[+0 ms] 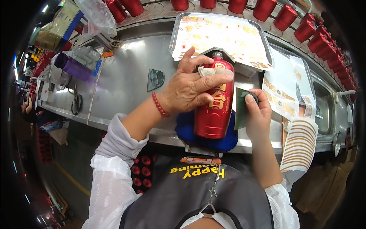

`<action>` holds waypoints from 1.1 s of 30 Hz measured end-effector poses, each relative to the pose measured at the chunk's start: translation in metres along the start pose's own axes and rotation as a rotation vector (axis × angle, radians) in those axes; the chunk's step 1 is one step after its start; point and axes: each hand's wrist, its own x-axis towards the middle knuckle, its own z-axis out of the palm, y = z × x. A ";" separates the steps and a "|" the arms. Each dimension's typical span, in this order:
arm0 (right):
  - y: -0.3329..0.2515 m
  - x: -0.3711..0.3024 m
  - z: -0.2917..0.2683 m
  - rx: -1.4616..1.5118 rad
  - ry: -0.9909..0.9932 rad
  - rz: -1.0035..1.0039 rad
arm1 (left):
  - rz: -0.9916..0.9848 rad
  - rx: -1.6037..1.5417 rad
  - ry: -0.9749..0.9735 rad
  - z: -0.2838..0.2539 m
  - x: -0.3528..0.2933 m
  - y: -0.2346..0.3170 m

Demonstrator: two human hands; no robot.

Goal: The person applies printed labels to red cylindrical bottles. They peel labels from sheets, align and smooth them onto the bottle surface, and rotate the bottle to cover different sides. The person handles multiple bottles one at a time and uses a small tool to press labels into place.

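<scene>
A glossy red bottle (pixel 214 120) with gold characters and a dark neck lies tilted on a blue padded rest (pixel 225 142) in front of me. My left hand (pixel 190 82) is laid across its upper side, gripping it with fingers partly spread. A small whitish cloth strip (pixel 207 72) is between those fingers, against the bottle. Beside the bottle, my right hand (pixel 259 108) pinches a dark green flat sheet (pixel 240 108) by its right edge, near a black rounded part. The sheet's lower side stands close to the bottle; contact is unclear.
Behind the bottle is a tray (pixel 175 38) with a sheet of gold and red stickers. More sticker sheets (pixel 280 86) and a brown-striped sheet (pixel 299 145) lie right. A tinted plate (pixel 155 79) and purple bottle (pixel 72 66) are left. Red bottles (pixel 285 17) line a curved conveyor.
</scene>
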 end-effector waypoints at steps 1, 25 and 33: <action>-0.003 0.001 0.001 0.010 0.002 0.002 | 0.002 0.008 0.002 0.000 0.002 -0.002; -0.063 0.050 0.048 -1.151 -0.687 -1.149 | -0.484 0.298 0.132 0.030 -0.068 0.096; -0.059 0.069 0.024 -1.057 -0.495 -1.067 | -0.518 0.186 0.147 0.040 -0.075 0.091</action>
